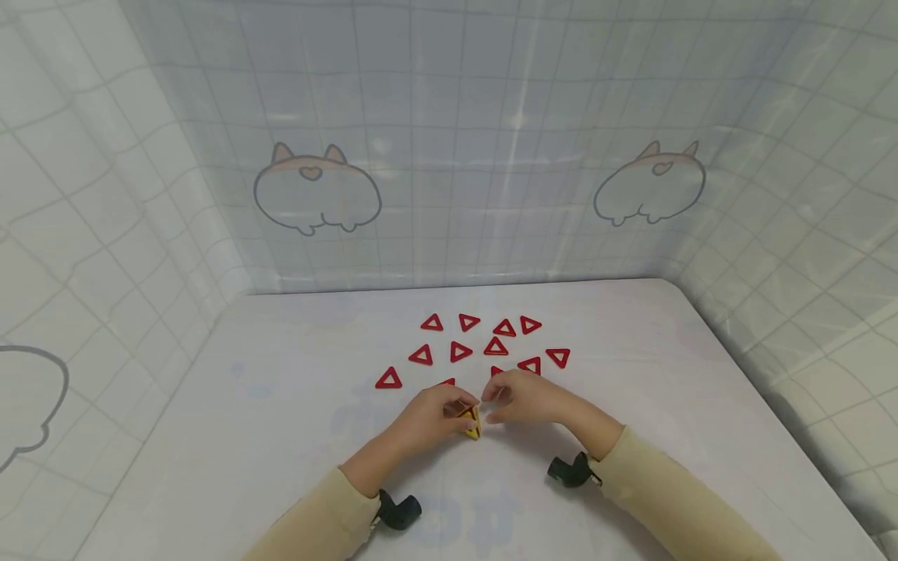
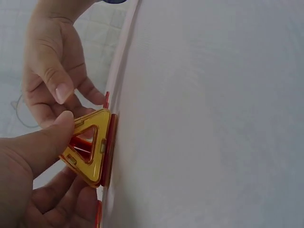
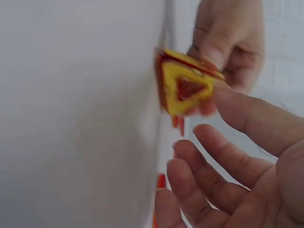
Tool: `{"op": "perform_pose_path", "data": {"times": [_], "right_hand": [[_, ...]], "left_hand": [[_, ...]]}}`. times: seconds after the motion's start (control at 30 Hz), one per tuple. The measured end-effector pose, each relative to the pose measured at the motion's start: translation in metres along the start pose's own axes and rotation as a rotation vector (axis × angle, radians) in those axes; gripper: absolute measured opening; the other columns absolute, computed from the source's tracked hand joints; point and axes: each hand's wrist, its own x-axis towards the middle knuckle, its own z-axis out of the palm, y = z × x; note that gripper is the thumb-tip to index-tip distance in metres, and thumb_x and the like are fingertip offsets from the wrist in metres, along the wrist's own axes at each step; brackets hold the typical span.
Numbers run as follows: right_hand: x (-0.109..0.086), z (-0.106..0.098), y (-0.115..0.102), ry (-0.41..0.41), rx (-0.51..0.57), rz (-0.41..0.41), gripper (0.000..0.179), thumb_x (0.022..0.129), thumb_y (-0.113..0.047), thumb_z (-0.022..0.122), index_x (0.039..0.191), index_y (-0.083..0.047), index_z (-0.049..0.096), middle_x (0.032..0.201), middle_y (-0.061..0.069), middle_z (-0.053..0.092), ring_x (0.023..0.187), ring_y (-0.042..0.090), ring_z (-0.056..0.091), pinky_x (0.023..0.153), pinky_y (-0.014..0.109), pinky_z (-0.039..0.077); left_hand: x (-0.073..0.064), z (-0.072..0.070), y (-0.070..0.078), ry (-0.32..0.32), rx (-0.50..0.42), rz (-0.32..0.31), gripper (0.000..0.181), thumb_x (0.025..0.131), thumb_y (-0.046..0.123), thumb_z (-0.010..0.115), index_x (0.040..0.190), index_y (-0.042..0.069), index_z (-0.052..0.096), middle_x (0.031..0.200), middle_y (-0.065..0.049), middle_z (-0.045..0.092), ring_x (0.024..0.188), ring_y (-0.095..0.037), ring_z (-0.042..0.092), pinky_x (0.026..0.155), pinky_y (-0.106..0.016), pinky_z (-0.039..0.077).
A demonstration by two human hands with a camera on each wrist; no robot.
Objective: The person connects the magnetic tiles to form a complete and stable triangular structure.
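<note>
Near the front middle of the white table, my left hand [image 1: 421, 418] pinches a small pyramid of yellow and red triangular magnetic tiles [image 1: 473, 427]. In the left wrist view, a yellow face of the pyramid [image 2: 99, 164] is toward the camera, with red tile at its base and through its cut-out. My left thumb presses one side of it, with the other fingers behind. Just to the right, my right hand [image 1: 532, 397] has relaxed, slightly bent fingers around bare air. The right wrist view is blurred, and its thumb overlaps the corner of the pyramid [image 3: 190, 97].
Several flat red triangle tiles with open centres [image 1: 496, 347] lie scattered on the table [image 1: 281, 436] beyond the hands. Some are partly covered by the hands. A pale tile-patterned curtain [image 1: 463, 218] stands behind the table and along both sides.
</note>
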Motion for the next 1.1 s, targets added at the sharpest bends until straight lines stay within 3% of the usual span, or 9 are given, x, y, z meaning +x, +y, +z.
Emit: {"op": "perform_pose_path", "data": {"times": [0.27,0.5,0.7,0.87,1.1], "right_hand": [[-0.007,-0.024,0.004,0.037,0.029,-0.022,0.025,0.086,-0.021,0.079,0.108,-0.011,0.071,0.107,0.0,0.069,0.099,0.02,0.061,0.08,0.034,0.054],[-0.011,-0.046,0.013,0.143,0.028,-0.029,0.027,0.088,-0.016,0.078,0.111,-0.006,0.069,0.108,0.006,0.068,0.098,0.021,0.059,0.079,0.034,0.052],[-0.008,-0.06,0.027,0.235,0.081,0.015,0.03,0.09,-0.016,0.076,0.115,-0.002,0.068,0.106,0.005,0.066,0.096,0.021,0.061,0.075,0.034,0.053],[0.001,-0.068,0.04,0.304,0.09,0.104,0.033,0.091,-0.022,0.075,0.118,-0.004,0.067,0.108,0.006,0.067,0.098,0.025,0.061,0.074,0.038,0.055],[0.017,-0.071,0.059,0.407,0.094,0.158,0.034,0.093,-0.023,0.073,0.121,-0.005,0.066,0.118,0.012,0.065,0.113,0.03,0.057,0.086,0.042,0.053]], "left_hand": [[0.0,-0.002,-0.001,0.033,0.02,0.037,0.026,0.085,0.02,0.081,0.11,0.016,0.075,0.098,0.01,0.067,0.092,-0.01,0.062,0.084,-0.03,0.054],[-0.003,-0.012,-0.005,0.108,0.017,0.0,0.029,0.085,0.024,0.081,0.113,0.018,0.076,0.099,0.011,0.066,0.092,-0.01,0.062,0.084,-0.028,0.054],[-0.005,-0.034,-0.011,0.215,0.024,-0.041,0.03,0.083,0.022,0.082,0.112,0.018,0.075,0.101,0.009,0.067,0.092,-0.012,0.063,0.083,-0.031,0.055],[-0.006,-0.059,-0.02,0.298,0.05,-0.083,0.033,0.084,0.02,0.081,0.115,0.015,0.074,0.104,0.003,0.067,0.092,-0.016,0.063,0.077,-0.028,0.055],[-0.003,-0.09,-0.043,0.374,0.11,-0.126,0.037,0.09,0.02,0.077,0.125,0.01,0.069,0.115,-0.009,0.067,0.104,-0.028,0.063,0.084,-0.038,0.056]]}}
